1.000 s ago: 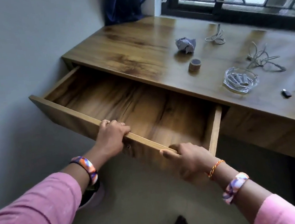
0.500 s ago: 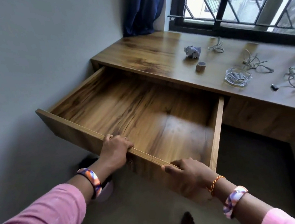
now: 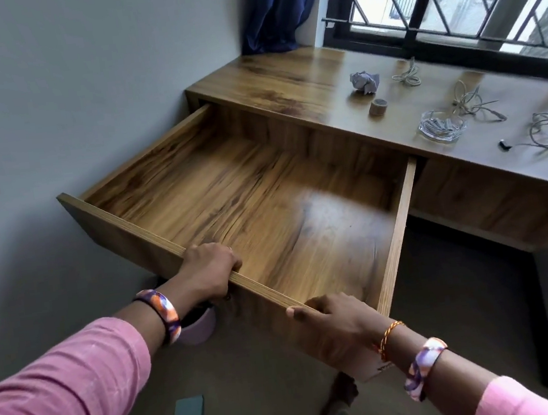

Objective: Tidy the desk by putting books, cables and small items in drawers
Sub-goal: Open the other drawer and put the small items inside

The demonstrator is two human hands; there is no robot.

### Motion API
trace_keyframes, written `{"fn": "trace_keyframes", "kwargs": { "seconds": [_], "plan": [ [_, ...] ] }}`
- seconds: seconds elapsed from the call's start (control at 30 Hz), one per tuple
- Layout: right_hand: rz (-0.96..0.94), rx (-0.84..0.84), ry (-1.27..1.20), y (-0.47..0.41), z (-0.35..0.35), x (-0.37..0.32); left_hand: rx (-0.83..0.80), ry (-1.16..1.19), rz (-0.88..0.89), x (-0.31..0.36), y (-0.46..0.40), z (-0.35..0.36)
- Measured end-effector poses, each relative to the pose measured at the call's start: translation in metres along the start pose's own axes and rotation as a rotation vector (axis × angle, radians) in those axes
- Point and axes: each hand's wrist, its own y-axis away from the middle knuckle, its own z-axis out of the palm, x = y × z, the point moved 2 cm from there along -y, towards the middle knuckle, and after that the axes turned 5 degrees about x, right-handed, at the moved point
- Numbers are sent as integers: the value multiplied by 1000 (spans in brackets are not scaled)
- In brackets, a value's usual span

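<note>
The drawer (image 3: 246, 190) is gripped along its front edge by both the left hand (image 3: 209, 270) and right hand (image 3: 335, 324), fingers curled over it, probably for an even pull, while cables (image 3: 474, 103) sit untouched on the desk (image 3: 301, 76), well beyond the fingers.

Drawer (image 3: 150, 222) juts left of cables (image 3: 472, 103) on desk (image 3: 284, 78).

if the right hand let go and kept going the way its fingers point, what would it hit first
Probably nothing at once: the right hand grips the drawer front, fingers pointing over the empty interior. Going on, it would likely meet the drawer's back wall below the desk, though depth is hard to judge.
</note>
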Motion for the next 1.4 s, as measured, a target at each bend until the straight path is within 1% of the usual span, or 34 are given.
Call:
{"fn": "trace_keyframes", "kwargs": {
  "seconds": [0.2, 0.3, 0.4, 0.47, 0.53, 0.6, 0.67, 0.73, 0.8, 0.9, 1.0, 1.1, 1.2, 1.33, 1.4],
  "plan": [
    [32, -34, -73, 2, -3, -4, -75, -29, 30, 5, 4, -10],
    [33, -80, -99, 3, -5, -3, -126, -59, 63, 7, 4, -15],
    [34, -137, -67, 2, -14, -4, -183, -134, 108, 10, 4, -22],
    [30, -202, -16, 1, -23, -4, -278, -123, 128, 11, 3, -29],
    [-41, -241, 49, -1, -39, -3, -394, -75, 117, 11, -1, -35],
    [-145, -229, 115, -1, -61, 1, -506, -21, 84, 17, -10, -45],
    [-182, -168, 160, -2, -88, 9, -583, 15, 93, 31, -23, -61],
    [-197, -61, 188, -4, -119, 25, -557, 65, 156, 56, -46, -84],
    [-217, 34, 185, -6, -150, 45, -469, 135, 217, 89, -71, -107],
    [-236, 149, 152, -2, -200, 89, -352, 206, 265, 153, -118, -139],
    [-220, 234, 115, 5, -246, 139, -314, 302, 318, 217, -158, -160],
    [-195, 275, 60, 14, -285, 191, -289, 311, 329, 269, -195, -175],
    [-120, 287, -14, 14, -308, 238, -278, 358, 304, 301, -221, -180],
    [-102, 256, -52, -8, -328, 281, -294, 430, 256, 319, -245, -180],
    [-101, 285, -33, -28, -336, 296, -283, 464, 223, 319, -256, -179]
  ]
}}
